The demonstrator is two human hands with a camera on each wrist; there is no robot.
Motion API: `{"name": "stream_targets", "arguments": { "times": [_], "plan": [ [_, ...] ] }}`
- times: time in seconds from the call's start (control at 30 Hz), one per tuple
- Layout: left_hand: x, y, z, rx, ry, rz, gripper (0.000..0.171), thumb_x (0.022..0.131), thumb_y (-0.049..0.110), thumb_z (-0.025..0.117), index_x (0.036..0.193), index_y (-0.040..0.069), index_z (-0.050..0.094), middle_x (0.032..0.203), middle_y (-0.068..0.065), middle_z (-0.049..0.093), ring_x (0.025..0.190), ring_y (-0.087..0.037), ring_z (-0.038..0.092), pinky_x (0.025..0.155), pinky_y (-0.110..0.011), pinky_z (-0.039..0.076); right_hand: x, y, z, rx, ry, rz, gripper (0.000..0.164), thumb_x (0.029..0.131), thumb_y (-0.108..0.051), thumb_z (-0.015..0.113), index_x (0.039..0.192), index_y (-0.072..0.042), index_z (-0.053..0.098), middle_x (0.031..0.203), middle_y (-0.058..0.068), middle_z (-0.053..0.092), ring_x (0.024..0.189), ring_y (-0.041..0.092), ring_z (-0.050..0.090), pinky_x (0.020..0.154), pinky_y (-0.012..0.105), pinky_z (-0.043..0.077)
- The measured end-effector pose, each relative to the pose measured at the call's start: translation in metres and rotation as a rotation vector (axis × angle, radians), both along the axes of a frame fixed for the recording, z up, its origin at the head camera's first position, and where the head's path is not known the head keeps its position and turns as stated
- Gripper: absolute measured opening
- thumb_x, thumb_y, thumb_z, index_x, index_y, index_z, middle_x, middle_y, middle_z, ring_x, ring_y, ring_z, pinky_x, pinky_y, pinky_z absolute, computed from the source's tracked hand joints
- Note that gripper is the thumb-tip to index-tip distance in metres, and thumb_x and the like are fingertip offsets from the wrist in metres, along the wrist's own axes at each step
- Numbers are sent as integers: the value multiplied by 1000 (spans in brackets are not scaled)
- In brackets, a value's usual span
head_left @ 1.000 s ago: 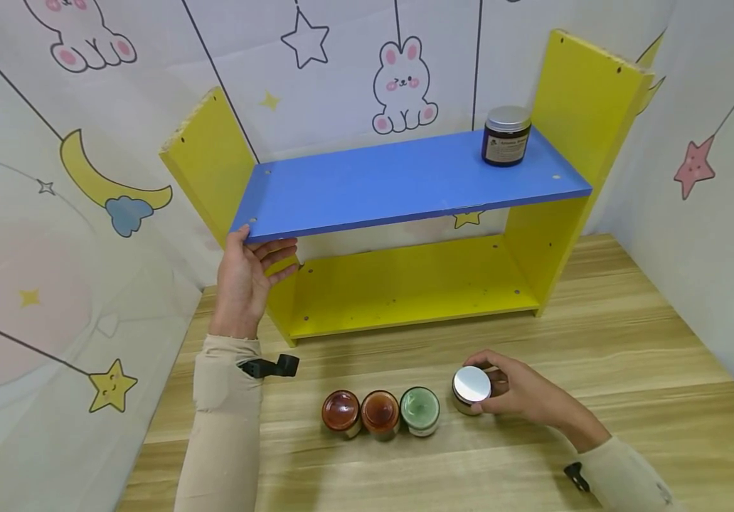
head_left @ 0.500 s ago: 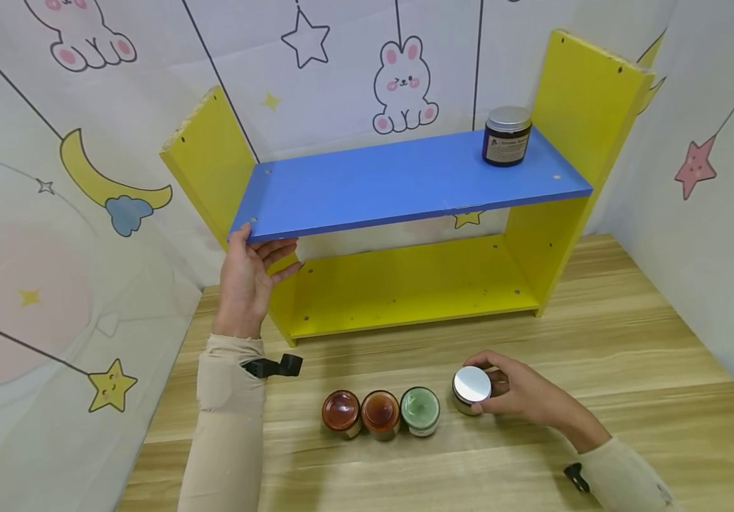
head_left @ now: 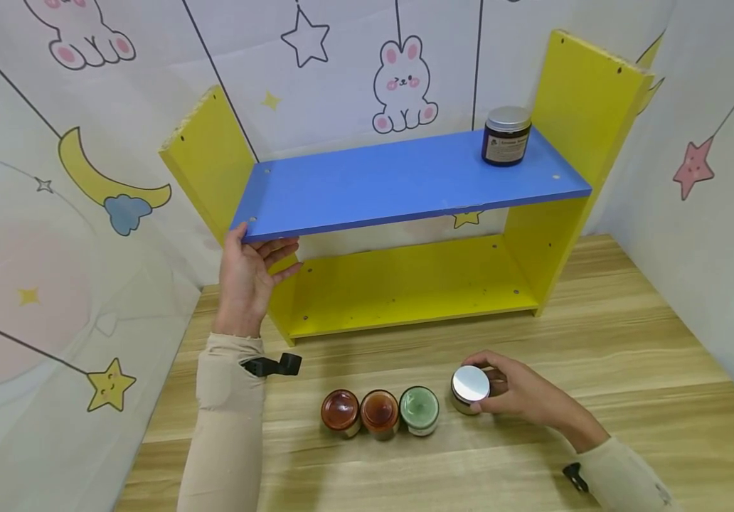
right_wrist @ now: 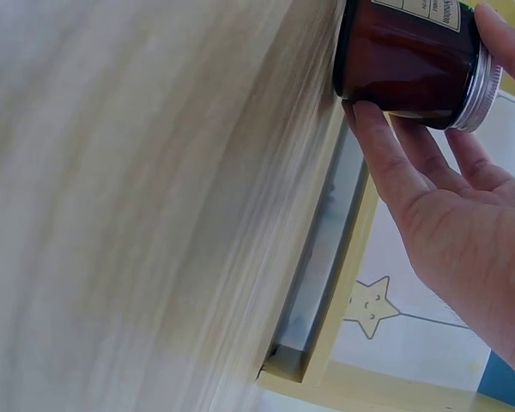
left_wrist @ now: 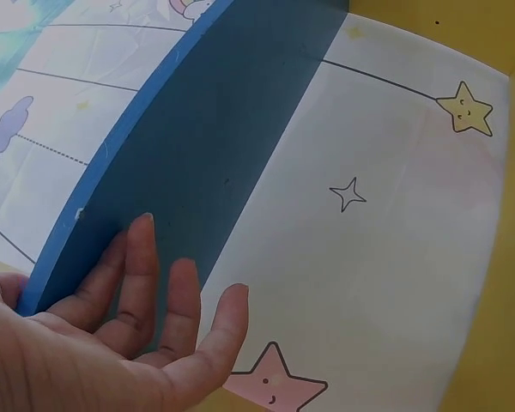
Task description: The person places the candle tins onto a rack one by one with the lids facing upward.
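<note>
My left hand point(head_left: 248, 277) holds the front left corner of the blue shelf board point(head_left: 405, 181), thumb on the top face and fingers underneath. In the left wrist view the fingers spread below the dark underside of the blue board point(left_wrist: 215, 146). On the table, my right hand point(head_left: 514, 387) grips an amber jar with a silver lid point(head_left: 469, 384), thumb and fingers on opposite sides. The right wrist view shows this dark amber jar point(right_wrist: 403, 64) with a pale label. Left of it stand a green-topped jar point(head_left: 419, 409) and two reddish-brown jars, the nearer one point(head_left: 380, 412) beside the other point(head_left: 341, 411).
Another silver-lidded dark jar point(head_left: 506, 136) stands at the right end of the blue board. The yellow side panels point(head_left: 587, 121) and yellow bottom board point(head_left: 405, 284) frame the shelf on the wood-grain table point(head_left: 649, 370). White cartoon-printed cloth point(head_left: 341, 92) encloses the back and sides.
</note>
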State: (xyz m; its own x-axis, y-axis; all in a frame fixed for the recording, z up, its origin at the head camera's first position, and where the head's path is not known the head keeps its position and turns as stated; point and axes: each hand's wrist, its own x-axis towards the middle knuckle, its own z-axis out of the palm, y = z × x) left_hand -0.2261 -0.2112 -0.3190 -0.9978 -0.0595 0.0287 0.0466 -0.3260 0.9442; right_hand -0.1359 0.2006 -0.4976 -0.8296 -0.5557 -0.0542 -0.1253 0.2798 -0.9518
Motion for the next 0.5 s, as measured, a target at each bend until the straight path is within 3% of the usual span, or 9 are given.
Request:
{"name": "stream_targets", "arguments": {
  "times": [0.5],
  "plan": [
    [-2, -2, -1, -11, -9, -4, 58, 108, 49, 32, 156, 15, 33, 110, -10, 70, 114, -31, 60, 107, -58, 39, -2, -2, 1, 1, 23, -15, 58, 82, -18, 87, 129, -7, 56, 124, 13, 63, 121, 35, 60, 94, 33, 54]
  ]
}}
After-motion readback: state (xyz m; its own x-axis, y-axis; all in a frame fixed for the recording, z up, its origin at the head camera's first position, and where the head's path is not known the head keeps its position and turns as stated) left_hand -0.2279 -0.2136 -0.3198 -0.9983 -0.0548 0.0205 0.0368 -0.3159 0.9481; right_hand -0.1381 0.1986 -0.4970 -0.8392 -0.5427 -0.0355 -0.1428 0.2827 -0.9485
